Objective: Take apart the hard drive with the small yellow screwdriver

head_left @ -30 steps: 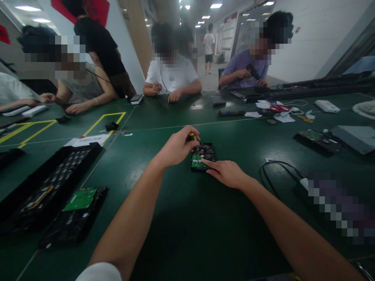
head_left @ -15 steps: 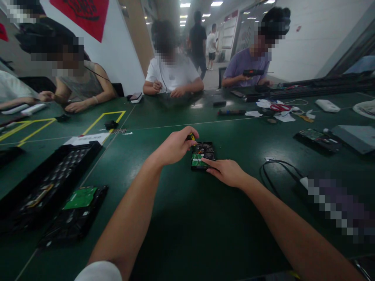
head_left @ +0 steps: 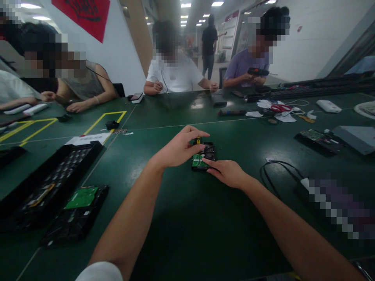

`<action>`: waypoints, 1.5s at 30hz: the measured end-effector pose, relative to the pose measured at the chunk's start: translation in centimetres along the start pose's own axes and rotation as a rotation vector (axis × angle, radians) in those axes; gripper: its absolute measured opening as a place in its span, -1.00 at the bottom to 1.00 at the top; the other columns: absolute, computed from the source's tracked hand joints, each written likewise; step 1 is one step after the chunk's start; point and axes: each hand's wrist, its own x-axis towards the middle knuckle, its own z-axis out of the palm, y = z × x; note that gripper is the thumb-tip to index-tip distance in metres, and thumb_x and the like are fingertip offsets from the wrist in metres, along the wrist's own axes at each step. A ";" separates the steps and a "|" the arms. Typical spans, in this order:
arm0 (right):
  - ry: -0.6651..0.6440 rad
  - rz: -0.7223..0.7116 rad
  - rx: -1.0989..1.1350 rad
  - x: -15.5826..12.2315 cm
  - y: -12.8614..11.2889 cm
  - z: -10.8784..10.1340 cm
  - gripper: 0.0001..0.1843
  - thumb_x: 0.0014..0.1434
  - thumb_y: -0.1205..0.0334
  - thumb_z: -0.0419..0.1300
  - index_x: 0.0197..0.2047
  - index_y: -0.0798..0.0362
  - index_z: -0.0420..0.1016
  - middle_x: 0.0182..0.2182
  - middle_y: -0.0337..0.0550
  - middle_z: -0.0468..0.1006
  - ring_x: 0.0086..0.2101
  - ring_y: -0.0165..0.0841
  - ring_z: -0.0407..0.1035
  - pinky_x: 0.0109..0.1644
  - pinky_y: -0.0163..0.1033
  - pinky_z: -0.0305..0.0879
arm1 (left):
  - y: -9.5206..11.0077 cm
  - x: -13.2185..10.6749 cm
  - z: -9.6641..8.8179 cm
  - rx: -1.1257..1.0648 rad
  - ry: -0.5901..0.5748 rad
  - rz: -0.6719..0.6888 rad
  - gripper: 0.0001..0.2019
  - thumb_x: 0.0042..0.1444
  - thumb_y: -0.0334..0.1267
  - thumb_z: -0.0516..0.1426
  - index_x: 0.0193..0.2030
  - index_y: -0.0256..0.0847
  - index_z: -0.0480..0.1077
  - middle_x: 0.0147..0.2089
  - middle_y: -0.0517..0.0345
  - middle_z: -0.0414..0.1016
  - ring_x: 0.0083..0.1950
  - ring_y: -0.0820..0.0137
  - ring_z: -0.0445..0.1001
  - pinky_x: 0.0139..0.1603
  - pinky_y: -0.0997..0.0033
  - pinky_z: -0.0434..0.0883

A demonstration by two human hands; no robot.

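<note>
Left hand (head_left: 181, 145) loosely curled around yellow tool (head_left: 199, 141), right hand (head_left: 229, 173) outstretched, touching drive (head_left: 196, 161)

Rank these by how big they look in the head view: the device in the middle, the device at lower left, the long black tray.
1. Long black tray
2. Lower-left device
3. Middle device, partly hidden
Nearness enlarges the second; true sizes unsure.

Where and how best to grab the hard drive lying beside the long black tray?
Probably the near half of its right edge, coming from the right, thumb on top: the hard drive lies flat, the black tray crowds its left, and the green board sits at the far end.
</note>
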 end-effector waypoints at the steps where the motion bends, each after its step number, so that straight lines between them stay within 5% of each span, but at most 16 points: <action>1: 0.000 0.001 -0.003 0.0 0.0 0.0 -0.42 0.52 -0.10 -0.09 0.53 -0.26 0.12 0.03 -0.07 0.65 -0.10 -0.18 0.57 -0.09 -0.20 0.37 | 0.1 0.1 0.2 -0.012 0.011 -0.008 -0.63 0.35 -0.19 0.19 0.26 -0.10 0.48 0.08 -0.03 0.45 0.09 0.26 0.46 0.13 0.21 0.46; 9: -0.008 -0.015 0.013 0.1 0.1 0.0 -0.41 0.52 -0.10 -0.08 0.54 -0.25 0.12 0.08 -0.04 0.64 -0.05 -0.15 0.57 -0.05 -0.18 0.37 | 0.1 0.6 1.1 -0.158 0.058 -0.051 -0.70 0.40 -0.05 0.13 -0.02 -0.17 0.62 -0.06 0.01 0.58 -0.10 0.34 0.50 -0.11 0.35 0.50; 21: -0.024 -0.006 -0.007 0.0 -0.1 -0.3 -0.40 0.53 -0.10 -0.10 0.55 -0.25 0.08 0.06 -0.05 0.64 -0.06 -0.15 0.56 -0.08 -0.19 0.34 | 0.1 0.6 1.2 -0.385 0.072 -0.193 -0.77 0.35 -0.17 0.14 0.02 -0.26 0.45 -0.11 0.01 0.55 -0.16 0.34 0.53 -0.37 0.44 0.53; 30: -0.013 -0.005 0.013 0.0 -0.1 -0.2 -0.40 0.53 -0.10 -0.10 0.55 -0.26 0.08 0.07 -0.07 0.64 -0.06 -0.16 0.55 -0.07 -0.18 0.36 | 0.7 0.7 0.9 -0.488 0.075 -0.284 -0.80 0.29 -0.19 0.16 -0.14 -0.28 0.53 -0.13 0.03 0.56 -0.18 0.38 0.52 -0.26 0.41 0.58; 45: -0.024 -0.008 0.019 -0.1 0.0 -0.1 -0.41 0.53 -0.08 -0.12 0.54 -0.24 0.08 0.12 -0.06 0.62 -0.01 -0.12 0.56 -0.03 -0.15 0.38 | 0.5 0.6 1.0 -0.560 0.090 -0.321 -0.73 0.25 -0.15 0.22 -0.06 -0.29 0.62 -0.10 0.00 0.60 -0.19 0.38 0.53 -0.18 0.32 0.62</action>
